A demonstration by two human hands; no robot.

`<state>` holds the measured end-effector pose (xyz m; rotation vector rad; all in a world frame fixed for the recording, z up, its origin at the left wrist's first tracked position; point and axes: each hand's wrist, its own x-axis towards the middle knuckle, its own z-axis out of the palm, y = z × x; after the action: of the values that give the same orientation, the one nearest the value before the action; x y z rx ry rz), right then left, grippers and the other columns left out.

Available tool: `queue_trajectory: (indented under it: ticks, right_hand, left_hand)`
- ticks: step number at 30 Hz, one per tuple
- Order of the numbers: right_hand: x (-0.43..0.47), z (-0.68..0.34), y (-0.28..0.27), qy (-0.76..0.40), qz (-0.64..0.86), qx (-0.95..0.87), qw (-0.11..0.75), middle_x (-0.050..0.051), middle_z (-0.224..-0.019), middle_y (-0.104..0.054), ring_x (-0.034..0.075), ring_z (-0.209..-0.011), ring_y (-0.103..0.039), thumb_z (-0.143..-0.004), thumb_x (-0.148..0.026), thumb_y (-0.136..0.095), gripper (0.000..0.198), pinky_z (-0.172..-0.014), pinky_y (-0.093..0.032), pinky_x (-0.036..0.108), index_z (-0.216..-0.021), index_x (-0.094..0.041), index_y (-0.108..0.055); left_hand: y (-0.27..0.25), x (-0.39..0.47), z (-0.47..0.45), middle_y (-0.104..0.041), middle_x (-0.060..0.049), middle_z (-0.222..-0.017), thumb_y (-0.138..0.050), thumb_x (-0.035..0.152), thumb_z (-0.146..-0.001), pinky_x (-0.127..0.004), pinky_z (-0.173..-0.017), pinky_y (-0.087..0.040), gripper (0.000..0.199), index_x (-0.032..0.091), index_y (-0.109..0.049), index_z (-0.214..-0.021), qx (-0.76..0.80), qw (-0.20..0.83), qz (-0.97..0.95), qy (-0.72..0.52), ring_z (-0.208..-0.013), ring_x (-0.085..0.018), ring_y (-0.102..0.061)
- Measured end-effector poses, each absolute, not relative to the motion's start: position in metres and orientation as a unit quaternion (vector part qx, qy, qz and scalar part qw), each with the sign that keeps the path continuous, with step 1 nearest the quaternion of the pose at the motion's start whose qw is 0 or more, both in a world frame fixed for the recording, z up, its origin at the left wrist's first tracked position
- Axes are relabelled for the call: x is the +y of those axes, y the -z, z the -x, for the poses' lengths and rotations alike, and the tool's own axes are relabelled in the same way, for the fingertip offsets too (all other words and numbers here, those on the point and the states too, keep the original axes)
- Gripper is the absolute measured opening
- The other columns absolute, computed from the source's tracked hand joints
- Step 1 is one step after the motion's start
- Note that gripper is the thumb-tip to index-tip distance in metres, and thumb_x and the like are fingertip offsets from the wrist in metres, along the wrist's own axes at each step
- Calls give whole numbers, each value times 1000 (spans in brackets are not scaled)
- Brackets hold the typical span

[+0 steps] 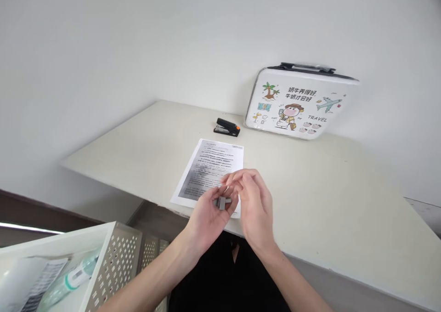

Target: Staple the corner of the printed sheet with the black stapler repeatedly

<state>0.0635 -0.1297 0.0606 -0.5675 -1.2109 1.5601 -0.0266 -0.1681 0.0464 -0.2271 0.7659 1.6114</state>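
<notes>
My left hand [211, 218] is turned palm up with its fingers curled around small grey staple strips [222, 203] lying in the palm. My right hand [255, 206] is cupped beside it, its fingers bent over toward the left fingertips, and I see nothing held in it. Both hands are above the lower part of a printed sheet of paper [206, 169] and hide some of its text. Beyond the sheet's far edge sits a black stapler [226, 127] with an orange button at one end.
A white cartoon-printed case [299, 103] with a black handle leans against the wall at the back right of the pale table [327, 183]. At lower left, below the tabletop, a white perforated basket [113, 261] contains a green-tinted bottle [70, 280] and a plastic packet [31, 280].
</notes>
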Motion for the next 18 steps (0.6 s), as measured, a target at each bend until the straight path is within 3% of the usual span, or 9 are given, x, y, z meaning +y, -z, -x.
queue_trajectory:
  ticks: [4,7,10,14,18]
  right_hand:
    - [-135,-70,-61,-615,205,-580,493,2,-87,-65,21,-87,-65,-108,-39,-50,30,-88,-52,39,-85,-26,-64]
    - [-137,-83,-47,-574,232,-664,420,3,-90,-68,21,-86,-64,-109,-42,-50,31,-88,-51,39,-88,-25,-67]
    - [-138,-103,-25,-543,287,-711,342,4,-94,-70,21,-87,-65,-107,-47,-52,32,-86,-51,39,-90,-26,-68]
    - [-138,-128,5,-496,385,-709,322,5,-97,-72,23,-93,-67,-104,-52,-56,34,-89,-52,39,-91,-25,-71]
    - [-136,-139,25,-485,433,-655,385,4,-92,-71,21,-85,-66,-99,-53,-63,33,-85,-55,39,-89,-23,-71]
  left_hand:
    - [-51,-205,45,-57,-5,-83,-53,7,-101,-21,-68,-55,20,14,-62,-84,351,629,128,-681,-72,-11,-60]
    - [-59,-248,78,-46,0,-74,-52,9,-100,-21,-52,-46,22,15,-58,-80,368,625,121,-678,-58,-9,-49]
    - [-67,-300,118,-36,4,-68,-50,6,-96,-21,-45,-38,24,17,-52,-74,401,555,119,-718,-52,-8,-41]
    - [-63,-369,157,-44,0,-73,-54,7,-91,-24,-50,-47,19,18,-51,-76,455,414,118,-779,-59,-12,-51]
    - [-25,-430,179,-54,-4,-80,-52,7,-93,-27,-60,-56,15,17,-53,-83,476,338,192,-789,-72,-17,-62]
